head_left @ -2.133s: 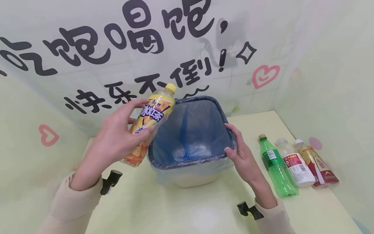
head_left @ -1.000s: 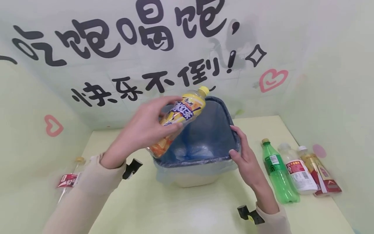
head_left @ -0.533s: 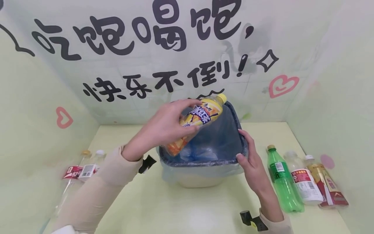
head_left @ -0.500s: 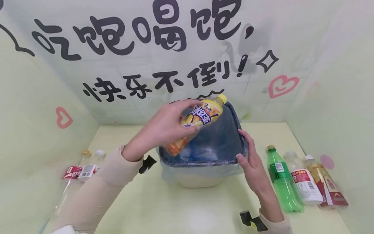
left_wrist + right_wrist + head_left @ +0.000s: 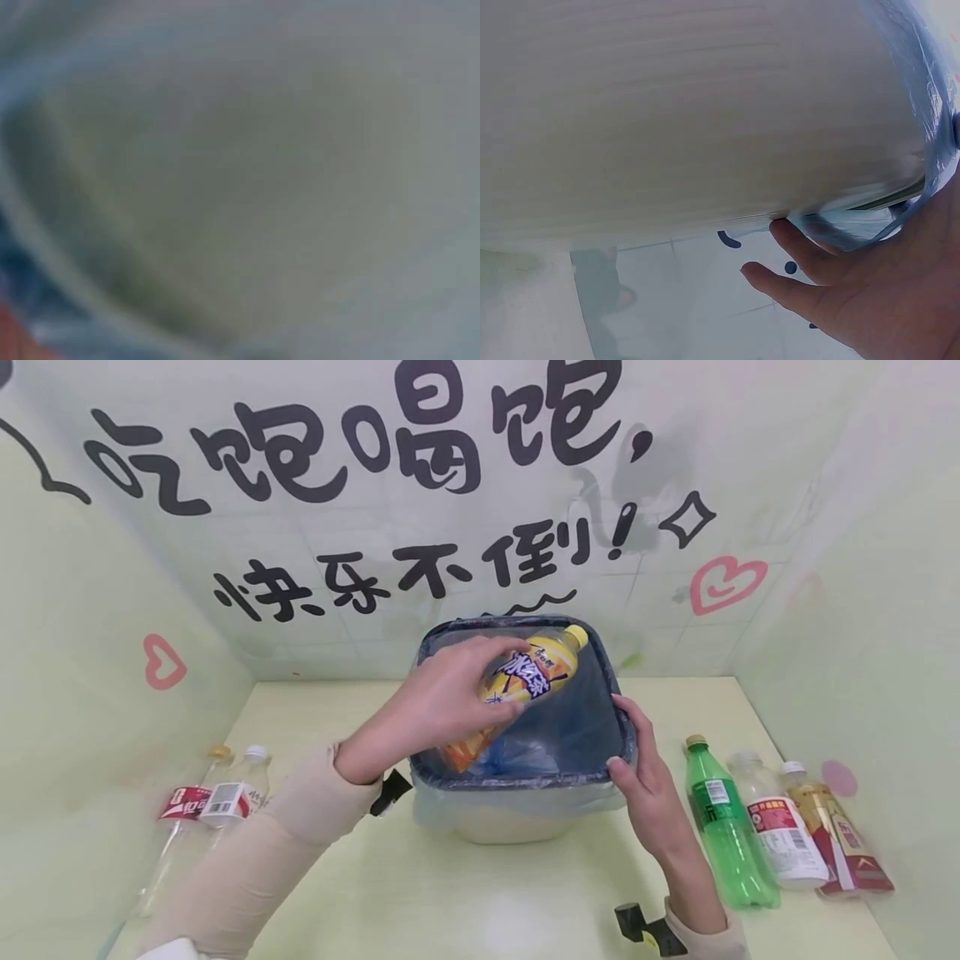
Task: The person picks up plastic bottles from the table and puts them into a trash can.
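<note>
A yellow-labelled iced tea bottle [image 5: 528, 677] with a yellow cap lies tilted in my left hand [image 5: 450, 693], whose thumb and fingers grip its sides. Both are over the mouth of a pale trash bin [image 5: 510, 827] lined with a blue plastic bag [image 5: 585, 727]. At the bin's right side, my right hand [image 5: 645, 777] holds the rim, thumb in front and fingers behind. From the right wrist view, the right hand [image 5: 877, 292] reaches along the bin's outer wall, over the bag's edge. Blur fills the left wrist view, where no hand can be made out.
To the right lie a green bottle [image 5: 731, 827], a white-labelled bottle [image 5: 783, 835] and a gold-and-red bottle [image 5: 840, 843]. Two clear bottles, one red-labelled [image 5: 186, 802] and one white-labelled [image 5: 228, 802], lie left, partly behind the left sleeve. Walls enclose the table [image 5: 480, 902] at back and sides.
My left hand has carried the iced tea bottle rightward from the bin's left side, then lowered it into the mouth. The right hand keeps its hold on the rim. The head view has shifted slightly.
</note>
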A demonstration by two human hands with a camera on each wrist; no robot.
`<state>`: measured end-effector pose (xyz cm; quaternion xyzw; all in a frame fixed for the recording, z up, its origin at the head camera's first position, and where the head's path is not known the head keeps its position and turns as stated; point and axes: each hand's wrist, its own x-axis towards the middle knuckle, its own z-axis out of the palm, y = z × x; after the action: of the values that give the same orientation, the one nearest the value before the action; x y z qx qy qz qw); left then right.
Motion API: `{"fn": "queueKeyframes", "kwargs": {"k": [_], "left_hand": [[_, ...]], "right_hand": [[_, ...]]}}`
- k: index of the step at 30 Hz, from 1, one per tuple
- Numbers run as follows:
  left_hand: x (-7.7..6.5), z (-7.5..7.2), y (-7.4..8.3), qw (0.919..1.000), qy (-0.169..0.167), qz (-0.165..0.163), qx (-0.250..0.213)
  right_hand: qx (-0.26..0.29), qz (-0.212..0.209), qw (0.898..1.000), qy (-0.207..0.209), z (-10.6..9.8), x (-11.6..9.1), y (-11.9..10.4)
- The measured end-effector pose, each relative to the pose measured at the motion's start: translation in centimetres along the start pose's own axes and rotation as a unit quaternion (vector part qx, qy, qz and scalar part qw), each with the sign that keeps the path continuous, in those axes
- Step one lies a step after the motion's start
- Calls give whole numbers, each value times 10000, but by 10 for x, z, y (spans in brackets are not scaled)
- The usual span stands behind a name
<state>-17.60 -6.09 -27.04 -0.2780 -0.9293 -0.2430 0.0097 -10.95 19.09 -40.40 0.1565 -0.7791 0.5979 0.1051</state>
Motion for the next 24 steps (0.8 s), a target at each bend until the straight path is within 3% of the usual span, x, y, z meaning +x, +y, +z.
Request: {"fn": "queueKeyframes", "kwargs": {"k": [8, 24], "left_hand": [[-8, 3, -1, 9993, 93, -138, 343], [-13, 0, -5, 9975, -146, 128, 675]], "right_hand": [[123, -128, 9998, 7, 2, -1, 0], [-11, -31, 10000, 76, 3, -2, -1]]}}
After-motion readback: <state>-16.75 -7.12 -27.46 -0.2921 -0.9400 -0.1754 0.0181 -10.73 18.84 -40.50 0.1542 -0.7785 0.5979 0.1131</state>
